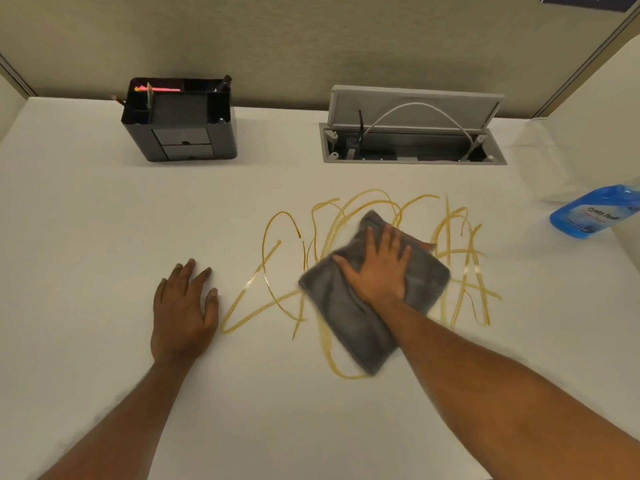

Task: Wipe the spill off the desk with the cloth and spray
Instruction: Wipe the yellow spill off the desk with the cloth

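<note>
Thin amber squiggles of a sticky spill (277, 271) loop across the middle of the white desk (86, 237). A folded grey cloth (349, 320) lies on the spill's centre, and my right hand (375, 268) presses flat on top of it with fingers spread. To the left of the spill my left hand (183, 306) rests palm down on the bare desk, holding nothing. At the far right edge of the view a blue spray bottle (595, 213) stands on the desk, apart from both hands.
A black desk organiser (180, 123) with pens stands at the back left. At the back right is an open grey cable hatch (412, 140) with a white cable. Beige partition walls close the desk at the back and right.
</note>
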Demonstrator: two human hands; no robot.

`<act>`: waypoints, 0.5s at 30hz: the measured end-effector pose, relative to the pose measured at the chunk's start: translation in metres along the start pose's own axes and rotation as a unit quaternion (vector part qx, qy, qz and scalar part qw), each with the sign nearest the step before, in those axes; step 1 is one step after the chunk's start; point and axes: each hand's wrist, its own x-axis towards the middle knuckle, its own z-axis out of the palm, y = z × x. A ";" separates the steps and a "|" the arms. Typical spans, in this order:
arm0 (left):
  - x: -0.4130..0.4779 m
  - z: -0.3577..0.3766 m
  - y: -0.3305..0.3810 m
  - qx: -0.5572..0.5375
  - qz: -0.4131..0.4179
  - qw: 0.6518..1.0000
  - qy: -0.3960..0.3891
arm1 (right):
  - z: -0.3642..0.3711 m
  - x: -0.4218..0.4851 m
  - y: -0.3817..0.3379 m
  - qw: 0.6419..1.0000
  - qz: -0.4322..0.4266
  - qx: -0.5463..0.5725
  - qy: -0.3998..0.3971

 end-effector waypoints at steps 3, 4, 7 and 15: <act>-0.001 -0.001 0.001 -0.001 -0.002 1.000 -0.012 | 0.003 -0.018 -0.041 0.995 -0.094 -0.003 -0.022; -0.002 -0.002 0.001 -0.005 -0.003 1.000 -0.015 | 0.005 -0.030 -0.042 0.991 -0.133 -0.004 -0.026; -0.009 -0.005 0.003 -0.021 -0.012 0.999 -0.022 | 0.010 -0.062 -0.002 0.981 -0.193 0.003 -0.027; -0.041 -0.001 0.005 0.013 -0.008 1.000 -0.013 | -0.001 -0.030 0.047 0.999 -0.054 0.007 0.002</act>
